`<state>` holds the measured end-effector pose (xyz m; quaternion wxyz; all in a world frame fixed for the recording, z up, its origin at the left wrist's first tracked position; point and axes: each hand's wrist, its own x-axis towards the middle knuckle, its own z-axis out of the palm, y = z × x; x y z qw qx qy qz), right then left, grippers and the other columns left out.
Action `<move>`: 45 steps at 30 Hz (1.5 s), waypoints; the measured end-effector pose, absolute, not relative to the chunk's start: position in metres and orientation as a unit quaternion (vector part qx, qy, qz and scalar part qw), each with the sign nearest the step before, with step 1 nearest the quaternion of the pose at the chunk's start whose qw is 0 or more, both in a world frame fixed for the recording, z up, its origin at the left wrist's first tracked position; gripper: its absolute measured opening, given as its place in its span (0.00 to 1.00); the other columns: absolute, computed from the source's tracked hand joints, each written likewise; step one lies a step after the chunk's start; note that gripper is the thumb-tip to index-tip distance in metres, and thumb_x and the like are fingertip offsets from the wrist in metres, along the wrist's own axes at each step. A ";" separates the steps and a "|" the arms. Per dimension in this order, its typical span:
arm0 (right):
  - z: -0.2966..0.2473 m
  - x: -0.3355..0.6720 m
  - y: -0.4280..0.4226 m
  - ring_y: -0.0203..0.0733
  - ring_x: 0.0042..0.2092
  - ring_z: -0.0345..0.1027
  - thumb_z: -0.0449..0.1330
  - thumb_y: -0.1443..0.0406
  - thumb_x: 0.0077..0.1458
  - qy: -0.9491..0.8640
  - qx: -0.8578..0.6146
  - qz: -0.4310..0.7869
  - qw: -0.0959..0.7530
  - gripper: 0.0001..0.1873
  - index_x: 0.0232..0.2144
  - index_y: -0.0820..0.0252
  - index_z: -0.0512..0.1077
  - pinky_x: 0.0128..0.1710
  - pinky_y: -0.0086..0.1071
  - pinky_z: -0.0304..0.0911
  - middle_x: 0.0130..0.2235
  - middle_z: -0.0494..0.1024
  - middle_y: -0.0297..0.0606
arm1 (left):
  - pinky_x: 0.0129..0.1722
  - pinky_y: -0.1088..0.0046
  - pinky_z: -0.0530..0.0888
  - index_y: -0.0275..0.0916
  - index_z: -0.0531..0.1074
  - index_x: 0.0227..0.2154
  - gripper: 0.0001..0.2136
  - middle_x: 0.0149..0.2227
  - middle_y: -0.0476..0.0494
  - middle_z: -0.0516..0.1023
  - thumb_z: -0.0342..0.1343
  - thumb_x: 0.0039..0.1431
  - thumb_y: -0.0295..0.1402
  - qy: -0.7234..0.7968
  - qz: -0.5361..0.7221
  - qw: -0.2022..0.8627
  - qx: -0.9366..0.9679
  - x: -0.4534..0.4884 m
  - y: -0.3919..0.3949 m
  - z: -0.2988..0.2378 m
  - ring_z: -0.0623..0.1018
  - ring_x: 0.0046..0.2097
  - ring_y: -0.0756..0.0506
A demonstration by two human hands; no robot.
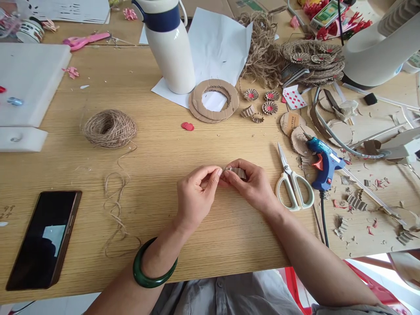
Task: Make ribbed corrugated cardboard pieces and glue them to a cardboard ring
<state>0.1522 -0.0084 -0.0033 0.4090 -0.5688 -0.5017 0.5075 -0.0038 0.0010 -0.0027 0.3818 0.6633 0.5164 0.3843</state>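
A green bangle (154, 264) is worn above the left hand (197, 197); a cardboard strip (234, 172) is pinched steady between it and the right hand (251, 186)

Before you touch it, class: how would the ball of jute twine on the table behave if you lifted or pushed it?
The ball of jute twine looks loosely wound around a hollow centre, so it is probably light for its size and slightly squashable. Its rounded shape might let it roll a little if pushed across the wooden table. The loose strand would likely drag behind it and could snag.
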 end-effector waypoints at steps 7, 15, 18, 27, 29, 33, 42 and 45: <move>-0.003 0.149 -0.009 0.32 0.26 0.55 0.63 0.58 0.56 -0.513 -0.598 0.460 0.409 0.12 0.28 0.61 0.70 0.25 0.26 0.53 0.24 0.67 0.29 | 0.34 0.79 0.76 0.37 0.78 0.35 0.07 0.33 0.46 0.83 0.56 0.64 0.32 0.511 0.418 0.349 0.666 -0.001 -0.002 -0.009 0.80 0.32 0.50; 0.000 0.149 -0.009 0.31 0.26 0.54 0.63 0.61 0.55 -0.512 -0.600 0.459 0.408 0.10 0.27 0.60 0.68 0.25 0.27 0.53 0.24 0.66 0.28 | 0.34 0.81 0.74 0.36 0.77 0.35 0.07 0.32 0.46 0.82 0.55 0.65 0.29 0.478 0.409 0.317 0.710 -0.005 0.000 -0.007 0.79 0.32 0.51; 0.000 0.149 -0.009 0.31 0.25 0.54 0.62 0.63 0.54 -0.505 -0.603 0.464 0.408 0.08 0.27 0.60 0.68 0.25 0.27 0.53 0.23 0.66 0.28 | 0.34 0.80 0.75 0.36 0.77 0.35 0.07 0.32 0.45 0.82 0.54 0.65 0.28 0.469 0.407 0.307 0.721 -0.005 0.000 -0.007 0.79 0.33 0.51; 0.000 0.150 -0.008 0.31 0.25 0.55 0.64 0.61 0.52 -0.476 -0.600 0.494 0.411 0.10 0.28 0.60 0.68 0.24 0.26 0.52 0.25 0.67 0.29 | 0.36 0.81 0.76 0.36 0.78 0.36 0.06 0.34 0.45 0.83 0.56 0.63 0.28 0.462 0.403 0.399 0.682 -0.005 0.000 -0.002 0.81 0.34 0.51; 0.000 0.153 -0.007 0.32 0.28 0.59 0.65 0.61 0.51 -0.469 -0.577 0.511 0.431 0.11 0.31 0.60 0.68 0.26 0.27 0.55 0.28 0.70 0.31 | 0.36 0.80 0.78 0.36 0.79 0.36 0.05 0.34 0.45 0.84 0.59 0.61 0.31 0.468 0.403 0.472 0.629 -0.005 0.001 0.000 0.82 0.35 0.50; 0.000 0.158 -0.006 0.34 0.31 0.62 0.64 0.61 0.54 -0.473 -0.540 0.537 0.443 0.10 0.34 0.61 0.70 0.29 0.28 0.57 0.30 0.72 0.33 | 0.38 0.76 0.80 0.37 0.80 0.36 0.08 0.31 0.46 0.84 0.63 0.58 0.36 0.454 0.371 0.623 0.518 -0.007 0.007 -0.001 0.84 0.33 0.48; 0.001 0.162 -0.006 0.32 0.30 0.61 0.65 0.60 0.55 -0.459 -0.509 0.571 0.452 0.10 0.34 0.62 0.74 0.29 0.27 0.57 0.31 0.73 0.33 | 0.38 0.74 0.81 0.37 0.80 0.34 0.08 0.30 0.46 0.84 0.65 0.57 0.37 0.466 0.371 0.650 0.472 -0.006 0.008 -0.004 0.84 0.32 0.47; 0.000 0.163 -0.005 0.32 0.30 0.65 0.67 0.57 0.53 -0.441 -0.492 0.591 0.462 0.13 0.32 0.62 0.73 0.31 0.28 0.61 0.30 0.74 0.33 | 0.37 0.75 0.80 0.38 0.80 0.34 0.07 0.29 0.47 0.84 0.64 0.58 0.37 0.468 0.368 0.628 0.501 -0.006 0.007 -0.001 0.84 0.32 0.47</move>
